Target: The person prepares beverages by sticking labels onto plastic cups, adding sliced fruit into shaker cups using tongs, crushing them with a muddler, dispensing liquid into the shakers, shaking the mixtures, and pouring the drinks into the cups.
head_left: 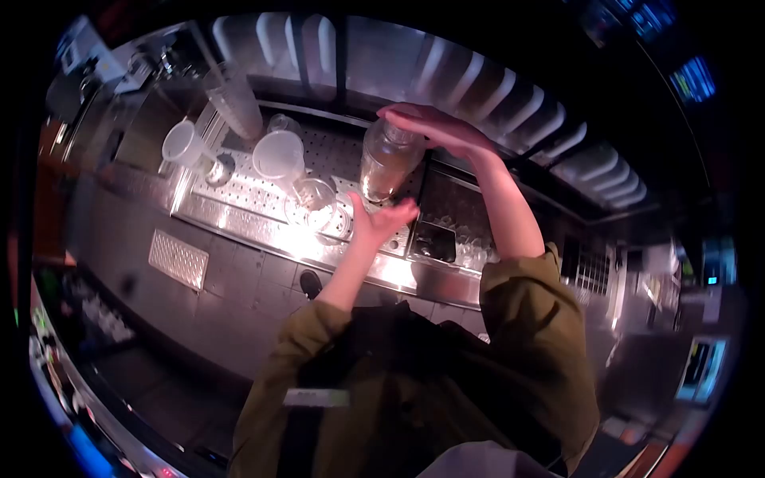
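At 12 o'clock in my view, the perforated steel tray extends to the left of the tall clear container. My right hand lies open across its top, fingers outstretched; I'd press straight down, since sideways force could tip it. My left hand, at the container's 6 o'clock, is open, fingers spread; I can't tell whether it touches. Cupping low should steady things. The container looks glossy, brownish lower down, narrower at the neck. A glass sits near its 8 o'clock.
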